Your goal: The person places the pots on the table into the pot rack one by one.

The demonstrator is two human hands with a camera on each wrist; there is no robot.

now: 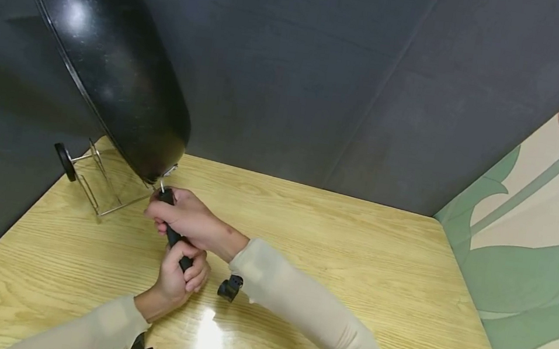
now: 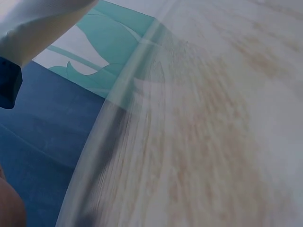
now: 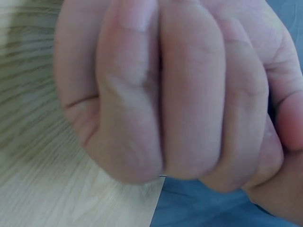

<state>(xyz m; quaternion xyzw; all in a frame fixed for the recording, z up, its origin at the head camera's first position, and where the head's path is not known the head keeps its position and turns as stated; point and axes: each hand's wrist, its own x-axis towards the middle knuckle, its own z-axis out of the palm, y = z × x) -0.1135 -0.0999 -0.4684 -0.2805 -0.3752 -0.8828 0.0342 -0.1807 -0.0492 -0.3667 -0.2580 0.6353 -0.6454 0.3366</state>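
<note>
A large black wok [image 1: 110,52] is tilted up steeply at the left of the head view, its rounded outer side toward me. Its rim faces left, and its inside is hidden. Both hands grip its black handle [image 1: 174,237]. My right hand [image 1: 194,219] wraps the handle near the wok, thumb across it. Closer to me, my left hand [image 1: 183,274] curls round the handle's end. Curled fingers [image 3: 191,94] fill the right wrist view. A metal wire rack [image 1: 118,209] stands on the table, below and behind the wok, partly covered by it.
The rack has a black round end piece [image 1: 65,162]. Under them is a wood-grain table [image 1: 350,278]. A dark cloth wall [image 1: 297,82] stands along the back and left; a flower-patterned panel [image 1: 538,262] borders the right. Black wrist mounts [image 1: 229,289] hang below the sleeves.
</note>
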